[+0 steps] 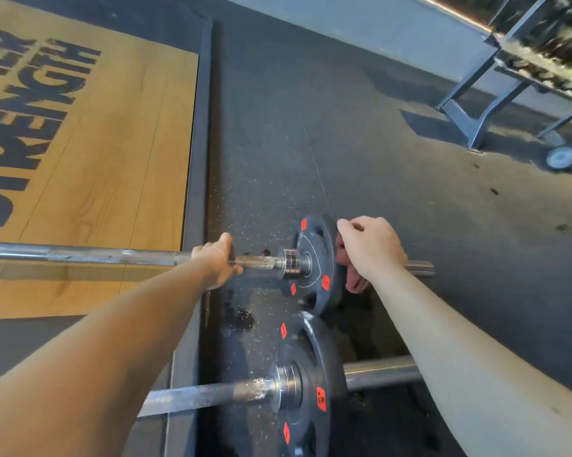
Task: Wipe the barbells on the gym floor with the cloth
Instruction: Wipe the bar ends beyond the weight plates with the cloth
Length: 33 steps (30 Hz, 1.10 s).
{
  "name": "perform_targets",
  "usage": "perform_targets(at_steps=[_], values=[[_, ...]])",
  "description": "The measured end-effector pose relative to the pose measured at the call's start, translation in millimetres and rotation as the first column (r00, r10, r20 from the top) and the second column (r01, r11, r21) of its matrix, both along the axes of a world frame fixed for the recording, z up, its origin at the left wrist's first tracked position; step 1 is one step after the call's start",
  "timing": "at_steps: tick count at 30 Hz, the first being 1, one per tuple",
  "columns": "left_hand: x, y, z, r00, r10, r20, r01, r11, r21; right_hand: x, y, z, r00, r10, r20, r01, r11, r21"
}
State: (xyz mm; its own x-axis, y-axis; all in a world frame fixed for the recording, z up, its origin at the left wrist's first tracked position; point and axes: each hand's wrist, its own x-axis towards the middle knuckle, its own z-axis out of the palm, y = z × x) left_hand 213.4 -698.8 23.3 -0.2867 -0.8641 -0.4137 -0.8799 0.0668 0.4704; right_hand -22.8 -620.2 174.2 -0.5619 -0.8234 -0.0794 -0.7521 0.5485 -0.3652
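The cloth (353, 281), a reddish-pink rag, is bunched against the outer face of the far plate (320, 249), the face turned away from the long shaft. Only a few folds show, below and beside the knuckles. The right grip (372, 245), a bare hand, is curled over the cloth and clutches it, knuckles up, near the plate's upper rim.

That plate, dark with orange labels, stands upright on the far barbell (96, 254). Its steel shaft runs off the left edge, and its short sleeve end (419, 268) pokes out to the right beyond the forearm. The left grip (217, 260) is clenched round the shaft just inside the collar.

The near barbell (205, 395) lies roughly parallel, closer to the person, and carries its own near plate (306, 384). That plate's top rim comes just beside the far plate's lower edge; I cannot tell whether they touch.

Both bars rest on the dark speckled rubber floor (393, 179). To the left lies a wooden platform (113, 159) with black lettering, edged by a dark frame. At the upper right stands a blurred grey metal rack (495, 77) with a small wheel (562, 157) at its foot
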Motion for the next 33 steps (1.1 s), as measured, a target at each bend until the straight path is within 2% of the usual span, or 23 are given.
perform_targets(at_steps=[2,5,7,12,16,18,21,24,26,29,33], values=[[-2,2,-6,0.999,0.033,0.006,-0.033,0.999,-0.027,-10,8,-4,0.992,-0.121,0.025,0.119,0.991,0.057],[-2,7,-7,0.999,0.039,0.027,-0.037,0.998,-0.059,-14,21,-23,0.98,-0.18,0.082,0.169,0.978,0.125],[-3,10,-4,0.999,0.041,0.008,-0.04,0.999,-0.035,-10,29,-32,0.979,-0.176,0.102,0.161,0.978,0.135],[4,12,-2,0.998,0.025,-0.057,-0.026,1.0,-0.001,7,28,-32,0.999,-0.04,0.027,0.033,0.975,0.218],[8,12,-6,0.998,0.005,-0.068,-0.008,0.999,-0.049,11,30,-42,1.0,-0.027,0.002,0.026,0.982,0.189],[5,10,-13,0.999,0.004,-0.038,-0.007,0.996,-0.09,6,31,-45,0.997,-0.04,0.063,0.028,0.982,0.186],[-4,9,-18,0.998,0.004,0.057,0.004,0.992,-0.127,-12,28,-52,0.962,-0.083,0.26,0.031,0.98,0.198],[-7,12,-32,0.985,-0.036,0.168,0.083,0.955,-0.284,-23,27,-52,0.911,-0.057,0.409,-0.04,0.974,0.224],[-9,11,-38,0.974,-0.046,0.223,0.12,0.937,-0.328,-29,26,-53,0.887,-0.039,0.461,-0.069,0.974,0.215],[-18,6,-40,0.963,-0.014,0.268,0.096,0.951,-0.295,-33,22,-65,0.851,-0.051,0.523,-0.02,0.991,0.13],[-24,-3,-30,0.954,0.089,0.285,-0.052,0.99,-0.134,-34,18,-69,0.849,-0.031,0.528,0.002,0.999,0.055]])
